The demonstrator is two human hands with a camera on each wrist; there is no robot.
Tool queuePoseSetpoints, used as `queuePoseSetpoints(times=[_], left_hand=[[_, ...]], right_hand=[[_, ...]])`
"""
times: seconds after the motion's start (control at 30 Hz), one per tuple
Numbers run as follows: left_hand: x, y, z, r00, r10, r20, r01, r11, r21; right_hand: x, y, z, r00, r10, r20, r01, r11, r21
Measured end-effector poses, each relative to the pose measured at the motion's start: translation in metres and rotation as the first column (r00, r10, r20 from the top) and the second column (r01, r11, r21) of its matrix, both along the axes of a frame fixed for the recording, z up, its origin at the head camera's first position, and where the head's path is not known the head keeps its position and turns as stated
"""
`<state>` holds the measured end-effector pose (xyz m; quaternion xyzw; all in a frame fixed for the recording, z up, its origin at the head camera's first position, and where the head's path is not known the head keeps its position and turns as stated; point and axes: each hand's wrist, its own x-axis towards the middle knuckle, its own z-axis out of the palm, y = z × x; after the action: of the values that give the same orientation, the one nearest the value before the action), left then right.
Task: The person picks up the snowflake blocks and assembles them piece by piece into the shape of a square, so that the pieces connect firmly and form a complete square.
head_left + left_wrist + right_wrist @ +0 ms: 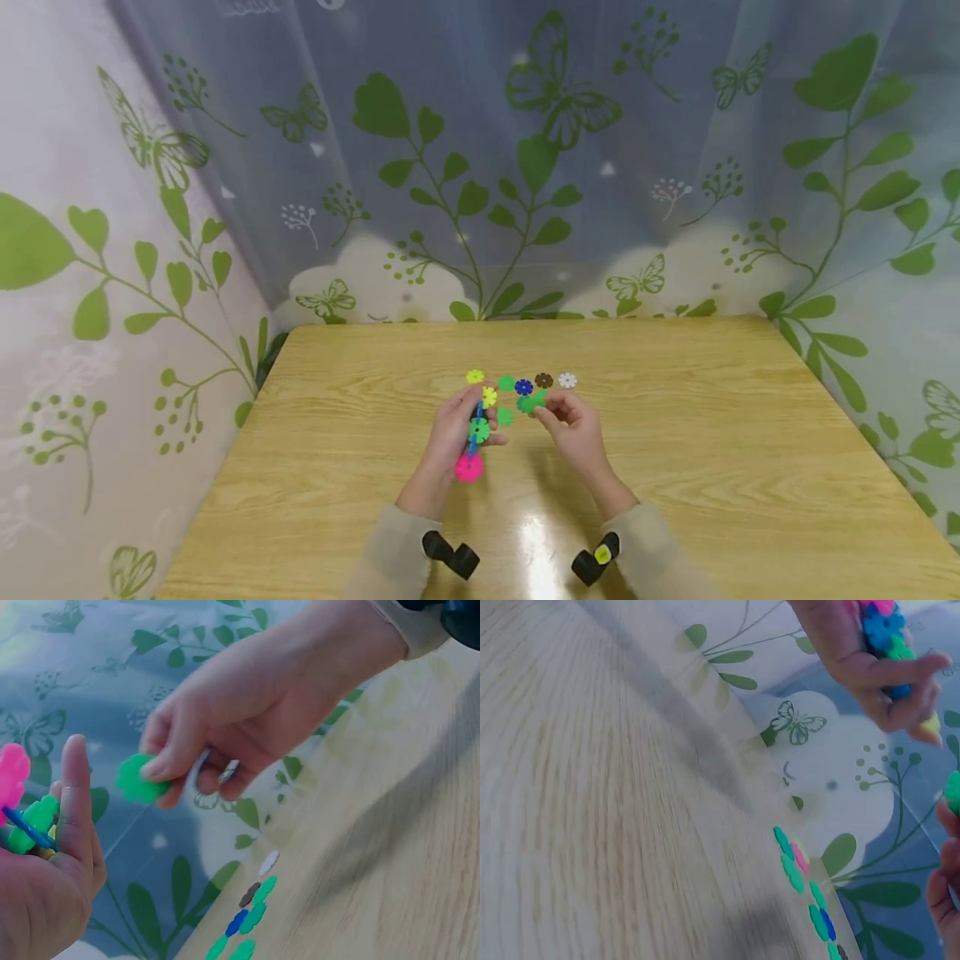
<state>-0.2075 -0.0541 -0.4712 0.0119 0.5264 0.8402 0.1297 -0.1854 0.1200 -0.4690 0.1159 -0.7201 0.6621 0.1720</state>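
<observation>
My left hand (450, 429) holds a chain of notched plastic discs joined edge to edge. From the top it runs yellow (489, 397), blue, green (478, 430), blue, then a pink disc (468, 467) at the lower end. In the left wrist view one finger (75, 787) of that hand points up beside the chain. To the right, my right hand (579, 429) pinches a loose green disc (139, 778) between thumb and fingers. A gap separates this disc from the chain.
Loose discs lie on the wooden table (675, 433) beyond the hands: yellow (475, 377), blue (523, 387), brown (543, 380), white (567, 380) and several green (506, 383). A pink one (800, 857) shows in the right wrist view. A patterned curtain (480, 208) hangs behind the table.
</observation>
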Motion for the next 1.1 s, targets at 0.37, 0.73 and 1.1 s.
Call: queuePoseSetpoints(times=[0.37, 0.73, 1.1], left_hand=[[0.003, 0.012, 0.003, 0.999, -0.038, 0.022, 0.038, 0.999, -0.014], [0.006, 0.017, 0.000, 0.999, -0.029, 0.030, 0.030, 0.999, -0.021], [0.006, 0.021, -0.005, 0.999, -0.022, 0.038, 0.023, 0.999, -0.029]], right_hand=[[0.003, -0.013, 0.010, 0.996, -0.034, -0.082, 0.045, 0.990, 0.130], [0.003, -0.015, 0.004, 0.966, -0.011, -0.257, 0.066, 0.976, 0.206], [-0.001, -0.019, -0.004, 0.886, -0.021, -0.463, 0.145, 0.961, 0.234]])
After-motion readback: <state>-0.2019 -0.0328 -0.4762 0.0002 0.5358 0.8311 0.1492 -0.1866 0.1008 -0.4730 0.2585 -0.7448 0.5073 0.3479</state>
